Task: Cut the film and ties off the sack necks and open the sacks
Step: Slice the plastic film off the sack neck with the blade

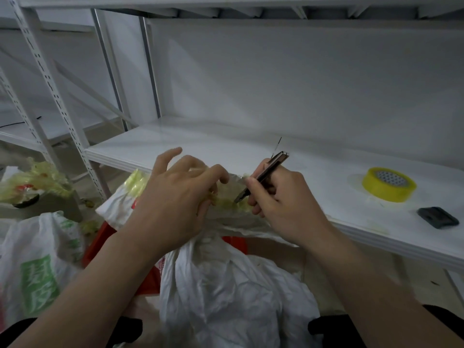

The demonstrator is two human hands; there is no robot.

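A white woven sack stands in front of me, its neck wrapped in yellowish film. My left hand grips the neck from the left, some fingers curled on the film and others lifted. My right hand holds a slim dark utility knife like a pen, its blade tip touching the film on the neck. The neck under my left palm is hidden.
A white shelf runs behind the sack, with a roll of yellow tape and a small dark object on it. Another white sack with green print stands at the left, by a red one. Crumpled yellow film lies far left.
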